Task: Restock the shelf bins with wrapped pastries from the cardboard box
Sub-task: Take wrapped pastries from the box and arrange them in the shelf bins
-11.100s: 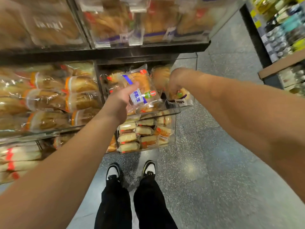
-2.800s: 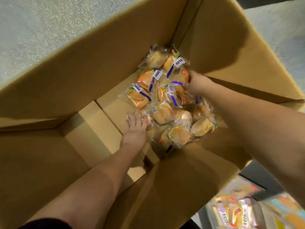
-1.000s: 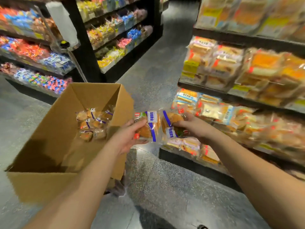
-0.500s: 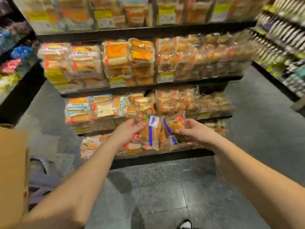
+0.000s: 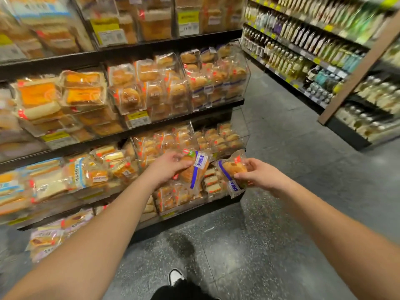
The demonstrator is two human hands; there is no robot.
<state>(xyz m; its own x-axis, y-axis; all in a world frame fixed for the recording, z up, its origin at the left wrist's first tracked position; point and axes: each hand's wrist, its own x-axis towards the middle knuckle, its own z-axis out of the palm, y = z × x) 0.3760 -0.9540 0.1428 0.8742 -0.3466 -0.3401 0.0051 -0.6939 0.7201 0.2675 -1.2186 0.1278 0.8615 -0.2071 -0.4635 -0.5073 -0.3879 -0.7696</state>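
Clear-wrapped pastry [image 5: 194,169] gripped by curled left hand [image 5: 166,167], second wrapped pastry [image 5: 232,169] pinched by right hand [image 5: 257,174], two held, before shelf bins [image 5: 218,139].

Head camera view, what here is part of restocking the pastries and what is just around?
Part of the job:
- left hand holding a wrapped pastry
- right hand holding a second wrapped pastry
- clear shelf bins of pastries

Just around:
- sandwich packs
- bottle shelves
- speckled floor
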